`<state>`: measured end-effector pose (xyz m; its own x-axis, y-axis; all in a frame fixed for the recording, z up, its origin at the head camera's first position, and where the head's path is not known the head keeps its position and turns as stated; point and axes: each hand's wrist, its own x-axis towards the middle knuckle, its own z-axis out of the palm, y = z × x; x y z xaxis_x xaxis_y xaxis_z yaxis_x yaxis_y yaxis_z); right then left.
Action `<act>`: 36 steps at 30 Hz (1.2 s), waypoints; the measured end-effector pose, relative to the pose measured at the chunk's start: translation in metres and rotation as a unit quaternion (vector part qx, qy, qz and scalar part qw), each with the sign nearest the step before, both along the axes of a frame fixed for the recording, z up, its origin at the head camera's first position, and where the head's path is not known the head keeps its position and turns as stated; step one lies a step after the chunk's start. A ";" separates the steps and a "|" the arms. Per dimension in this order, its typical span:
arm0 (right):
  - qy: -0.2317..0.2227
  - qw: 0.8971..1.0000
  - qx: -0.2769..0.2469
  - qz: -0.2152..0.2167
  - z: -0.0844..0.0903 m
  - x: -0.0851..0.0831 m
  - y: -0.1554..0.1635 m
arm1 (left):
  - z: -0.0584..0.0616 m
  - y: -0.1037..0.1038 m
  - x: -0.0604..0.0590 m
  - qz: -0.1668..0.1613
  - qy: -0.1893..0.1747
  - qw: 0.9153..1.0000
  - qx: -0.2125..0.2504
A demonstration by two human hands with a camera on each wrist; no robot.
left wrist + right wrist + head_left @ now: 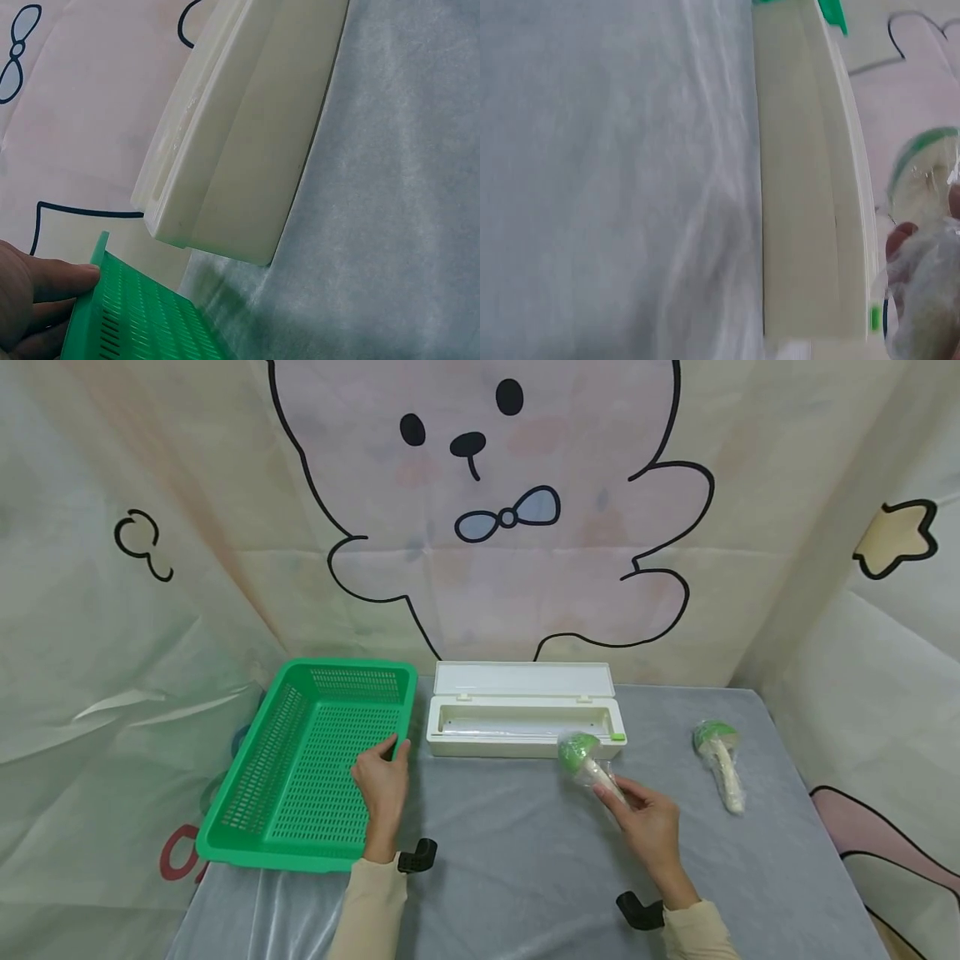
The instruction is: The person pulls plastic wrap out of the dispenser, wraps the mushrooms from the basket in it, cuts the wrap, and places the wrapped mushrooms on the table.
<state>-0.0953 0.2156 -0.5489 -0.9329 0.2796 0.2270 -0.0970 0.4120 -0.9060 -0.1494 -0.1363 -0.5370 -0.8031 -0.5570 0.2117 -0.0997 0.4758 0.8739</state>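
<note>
Left hand (384, 785) is resting on the right rim of the green basket (255, 777), fingers curled over the edge and gripping it; the basket is rigid perforated plastic, rectangular, sitting at the table's left. Right hand (647, 822) is pinching the pale stem of a wrapped mushroom-shaped item (581, 753), green domed cap, crinkled clear film around it, held just in front of the cream dispenser box (480, 739). The box is smooth hard plastic, long, lid standing open, small green tab at its right end. A second wrapped item (720, 756) is lying well apart to the right on the grey, slightly glossy table cover (510, 877). Any lettering on the box is too small to read, possibly none.
</note>
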 end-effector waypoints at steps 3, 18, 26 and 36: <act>0.029 0.999 0.006 -0.042 0.001 -0.003 0.017 | 0.001 0.000 0.000 0.003 -0.002 1.000 0.004; -0.081 0.975 0.085 -0.188 -0.039 -0.047 0.091 | -0.004 -0.004 -0.004 0.013 0.000 1.000 0.001; -0.082 0.973 0.132 -0.169 -0.064 -0.050 0.099 | -0.007 -0.001 -0.006 0.013 0.003 1.000 0.005; -0.091 0.968 0.155 -0.174 -0.064 -0.051 0.091 | -0.006 -0.001 -0.007 0.012 0.000 1.000 0.016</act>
